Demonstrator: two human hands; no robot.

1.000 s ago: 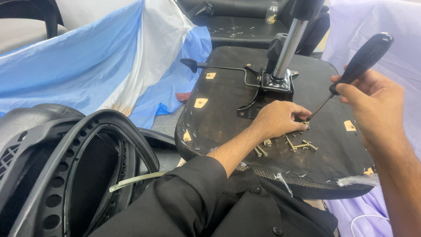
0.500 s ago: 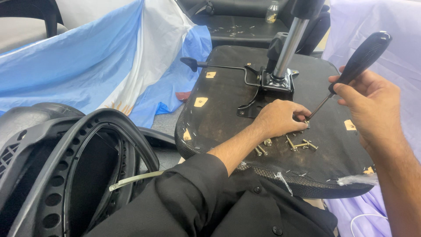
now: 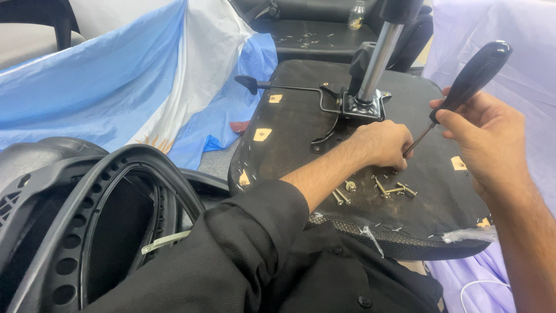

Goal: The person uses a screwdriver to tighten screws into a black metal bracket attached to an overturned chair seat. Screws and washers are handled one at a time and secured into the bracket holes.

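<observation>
- my right hand (image 3: 486, 136) is wrapped around a screwdriver (image 3: 463, 87), fingers clamped on the lower part of its black handle, right of centre in the frame.
- the screwdriver's long axis runs on a diagonal: the handle end points to the upper right of the frame, the thin metal shaft slants down and left, with its tip at my left hand's fingertips.
- my left hand (image 3: 379, 142) rests knuckles up on the seat underside (image 3: 301, 124), fingers curled together at the screwdriver tip; whether they pinch anything i cannot tell.
- the seat underside is dark and lies flat across the middle of the frame, with the metal mounting plate (image 3: 364, 108) and chrome column (image 3: 379, 55) rising just above my left hand.
- a black lever (image 3: 278, 87) sticks out from the plate towards the left.
- loose brass-coloured screws (image 3: 394, 188) lie on the seat just below my left hand, a few more near my wrist.
- a black plastic chair back (image 3: 75, 226) fills the lower left, and a blue and white cloth (image 3: 116, 87) the upper left.
</observation>
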